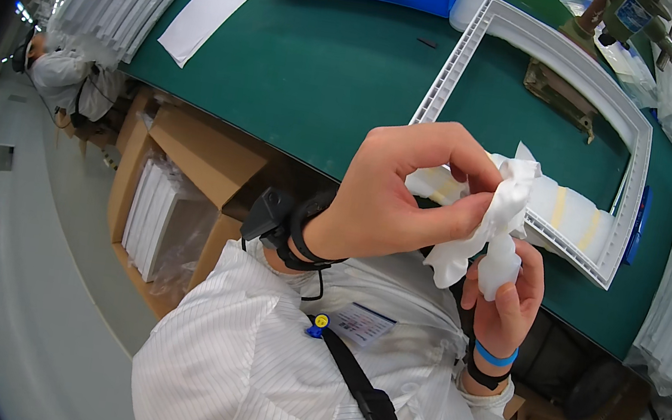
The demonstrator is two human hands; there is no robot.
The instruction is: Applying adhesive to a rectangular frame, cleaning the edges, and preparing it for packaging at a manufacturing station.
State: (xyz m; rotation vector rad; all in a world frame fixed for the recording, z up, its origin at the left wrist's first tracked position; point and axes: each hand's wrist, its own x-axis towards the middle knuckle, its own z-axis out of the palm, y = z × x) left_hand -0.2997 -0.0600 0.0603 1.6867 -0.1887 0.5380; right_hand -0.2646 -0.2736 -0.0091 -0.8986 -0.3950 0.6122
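A crumpled, soft white sheet (512, 197) is held above the near edge of the dark green bench (315, 59), between the two hands; its long axis slants from upper right down to lower left, crossing in front of the left fingertips. The left hand (413, 191) comes at it from the left, thumb and forefinger pinching its upper part; the right hand (515, 293) sits below and to the right, its fingers curled round a smooth, rounded white piece (499, 267) just under the sheet; whether the two are joined, I cannot tell. Beyond lies a white, rectangular, ribbed plastic frame (452, 71); its near rail is closer to the right hand, and the sheet overlaps it in view, contact unclear.
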